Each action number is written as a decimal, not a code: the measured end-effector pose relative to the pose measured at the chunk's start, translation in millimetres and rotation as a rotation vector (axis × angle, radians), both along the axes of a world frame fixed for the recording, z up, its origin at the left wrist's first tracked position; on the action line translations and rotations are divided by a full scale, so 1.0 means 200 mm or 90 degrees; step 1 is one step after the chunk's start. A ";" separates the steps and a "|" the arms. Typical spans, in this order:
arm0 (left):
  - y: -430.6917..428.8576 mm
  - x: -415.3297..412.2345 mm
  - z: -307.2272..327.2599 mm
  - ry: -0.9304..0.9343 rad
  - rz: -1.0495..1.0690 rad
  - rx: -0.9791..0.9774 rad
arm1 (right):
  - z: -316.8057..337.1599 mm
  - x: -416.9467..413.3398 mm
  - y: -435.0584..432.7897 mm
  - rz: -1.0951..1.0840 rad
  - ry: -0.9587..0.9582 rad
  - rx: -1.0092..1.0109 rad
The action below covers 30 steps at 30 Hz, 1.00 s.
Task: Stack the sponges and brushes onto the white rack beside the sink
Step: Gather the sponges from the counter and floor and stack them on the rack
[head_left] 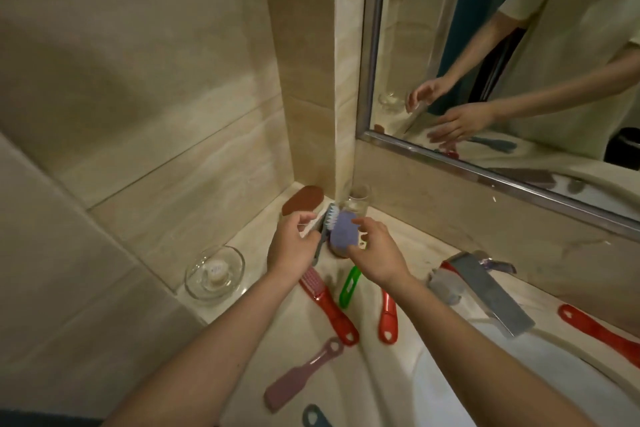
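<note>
**2 Hands at the Corner, 6 Brushes Loose on the Counter**

2 hands met at mid-frame, in the far corner of the beige marble counter [415, 239]. The left hand [294, 248] had its fingers curled round the handle of 1 grey brush [325, 224], held tilted, with its blue-and-white bristles uppermost. The right hand [377, 253] pinched 1 purple sponge [343, 229], an oval with a rough face, just beside those bristles. Only slivers of the white rack [362, 245] showed beneath the hands. Its shape was hidden, and whether the sponge rested on it could not be told.

1 brown oval pad [301, 199] leaned against the wall tile behind them. 1 clear glass tumbler [358, 203] stood in the corner.

6 plastic brushes lay loose at lower middle:
- 3 were red: a red brush with pink bristles [329, 308], a second red brush [387, 319] partly under the right wrist, and a third red brush [602, 333] cut off at the right edge.
- 1 translucent green handle [349, 286] had its top hidden by the right hand.
- 1 mauve brush [301, 374] lay flat.
- 1 dark blue handle [313, 418] was cut off by the bottom edge.

1 shallow glass dish [214, 272] at the left held something pale and round, too blurred to name. 1 flat chrome tap [491, 298] reached over the white sink [571, 357] at lower right.
</note>
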<state>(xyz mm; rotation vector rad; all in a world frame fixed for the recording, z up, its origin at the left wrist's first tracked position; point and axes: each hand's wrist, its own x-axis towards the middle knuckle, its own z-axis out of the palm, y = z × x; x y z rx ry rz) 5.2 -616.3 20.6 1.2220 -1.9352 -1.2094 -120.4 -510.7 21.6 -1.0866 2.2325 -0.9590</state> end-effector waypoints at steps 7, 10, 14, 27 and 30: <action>-0.23 -0.09 -0.09 -0.106 0.007 -0.102 | -0.17 -0.07 -0.24 -0.034 -0.008 0.005; -0.30 -0.14 -0.16 -0.141 0.006 -0.106 | -0.27 -0.09 -0.32 -0.053 0.006 0.050; -0.37 -0.17 -0.25 -0.186 0.000 -0.108 | -0.39 -0.11 -0.41 -0.064 0.050 0.096; -0.39 -0.18 -0.36 -0.169 0.032 -0.123 | -0.50 -0.11 -0.47 -0.109 0.034 0.118; -0.34 -0.17 -0.33 -0.145 0.051 -0.114 | -0.42 -0.10 -0.43 -0.159 -0.012 0.082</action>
